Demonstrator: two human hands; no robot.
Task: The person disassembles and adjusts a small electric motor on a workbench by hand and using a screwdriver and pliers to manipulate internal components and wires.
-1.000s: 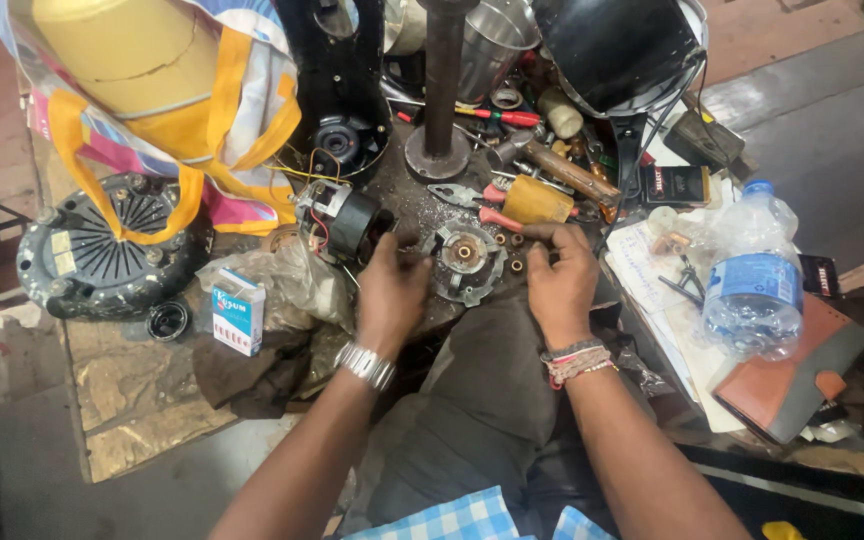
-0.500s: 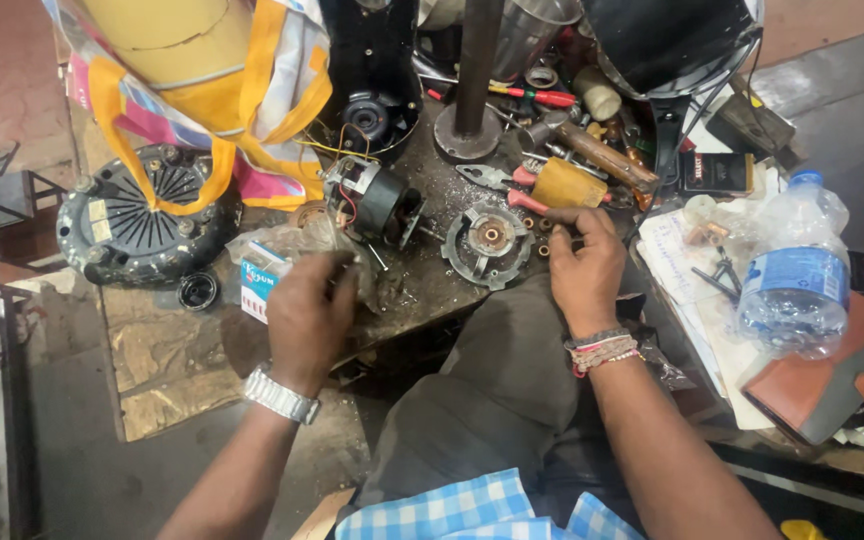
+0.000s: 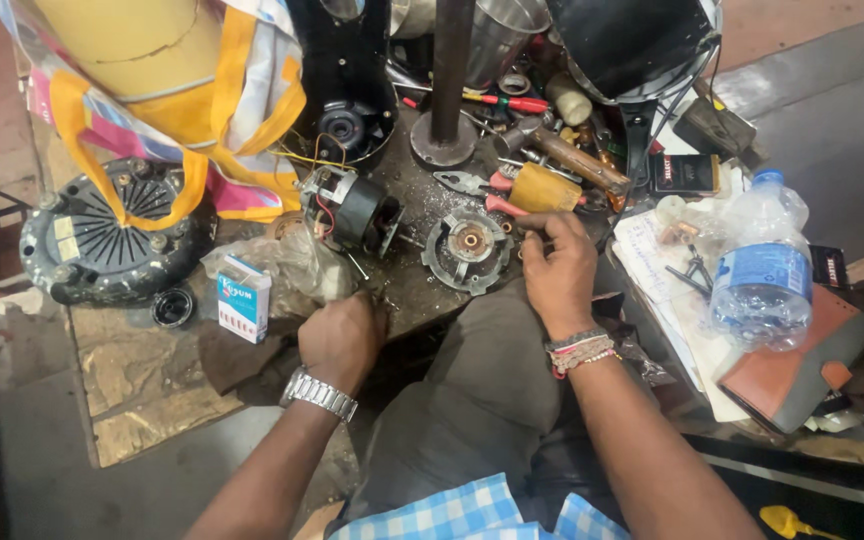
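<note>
Head view: a round motor end plate [image 3: 469, 247] lies flat on the cluttered bench [image 3: 152, 400], just left of the right hand [image 3: 559, 272], whose fingers are curled together at the plate's edge; whether anything is pinched cannot be told. Left hand [image 3: 342, 338] is closed loosely at the bench edge, below the small motor [image 3: 352, 210]. Step judged: disassembly, parts being sorted. A steadying grip on the plate is called for next.

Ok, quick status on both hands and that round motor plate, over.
Left hand closed at the bench edge, contents hidden. Right hand beside the round motor plate, fingertips at its right rim. Small motor and pliers crowd it.
</note>
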